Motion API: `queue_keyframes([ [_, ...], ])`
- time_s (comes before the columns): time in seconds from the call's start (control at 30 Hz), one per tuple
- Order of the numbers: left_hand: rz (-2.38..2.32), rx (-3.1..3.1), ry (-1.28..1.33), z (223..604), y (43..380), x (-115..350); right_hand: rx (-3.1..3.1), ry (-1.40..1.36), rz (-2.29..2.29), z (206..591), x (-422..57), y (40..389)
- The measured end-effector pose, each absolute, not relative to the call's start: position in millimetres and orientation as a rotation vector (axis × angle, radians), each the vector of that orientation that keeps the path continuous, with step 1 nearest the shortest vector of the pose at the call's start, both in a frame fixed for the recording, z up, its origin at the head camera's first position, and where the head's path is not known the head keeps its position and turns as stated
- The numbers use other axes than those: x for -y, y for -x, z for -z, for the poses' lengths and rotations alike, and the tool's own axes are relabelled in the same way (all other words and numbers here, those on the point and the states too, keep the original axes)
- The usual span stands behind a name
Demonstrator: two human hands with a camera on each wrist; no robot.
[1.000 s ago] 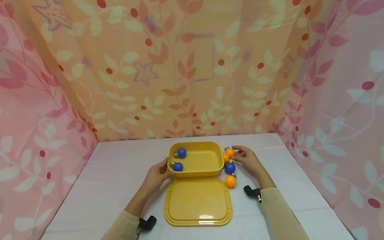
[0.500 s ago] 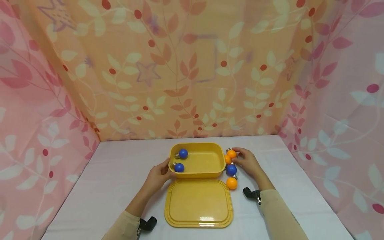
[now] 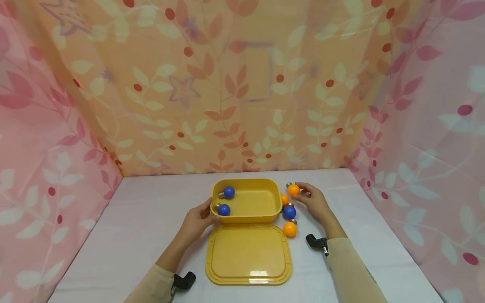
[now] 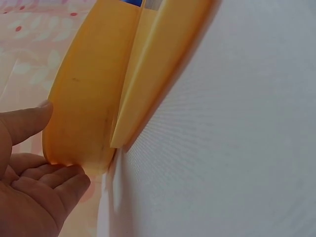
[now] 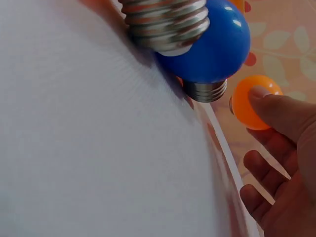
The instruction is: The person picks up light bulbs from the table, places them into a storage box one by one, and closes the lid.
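Note:
My left hand (image 3: 196, 223) holds the left end of a yellow plastic box (image 3: 246, 219), thumb and fingers on its outer wall, as the left wrist view shows. Inside the box lie two blue light bulbs, one at the back (image 3: 229, 192) and one at the front (image 3: 224, 210). My right hand (image 3: 316, 204) pinches an orange light bulb (image 5: 249, 106) between thumb and fingers, just off the box's back right corner. Its metal screw base points back and left in the head view. Near the box's right side are another orange bulb (image 3: 284, 199) and a blue bulb (image 3: 289, 212).
A yellow lid (image 3: 248, 254) lies flat in front of the box. One more orange bulb (image 3: 290, 229) rests by the lid's back right corner. A white cloth covers the table (image 3: 151, 202), with patterned curtains (image 3: 227, 105) behind and at both sides.
My right hand has drawn the pinched orange bulb slightly right and back, apart from the other orange bulb. My left hand stays on the box.

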State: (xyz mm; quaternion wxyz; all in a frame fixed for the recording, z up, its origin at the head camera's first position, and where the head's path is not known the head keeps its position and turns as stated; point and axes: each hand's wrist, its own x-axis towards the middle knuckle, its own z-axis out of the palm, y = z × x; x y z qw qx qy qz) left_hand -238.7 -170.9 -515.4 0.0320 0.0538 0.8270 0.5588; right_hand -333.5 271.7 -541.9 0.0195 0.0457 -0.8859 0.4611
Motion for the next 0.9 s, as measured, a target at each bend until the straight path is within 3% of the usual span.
queue_keyframes([
  [0.43, -1.780, -2.515, -0.171, 512, 234, 170, 2.695, -0.346, -1.399, 498, -267, 331],
  [0.9, -1.786, -2.535, -0.199, 516, 235, 169, 2.750, -0.758, -1.447, 453, -248, 333],
])
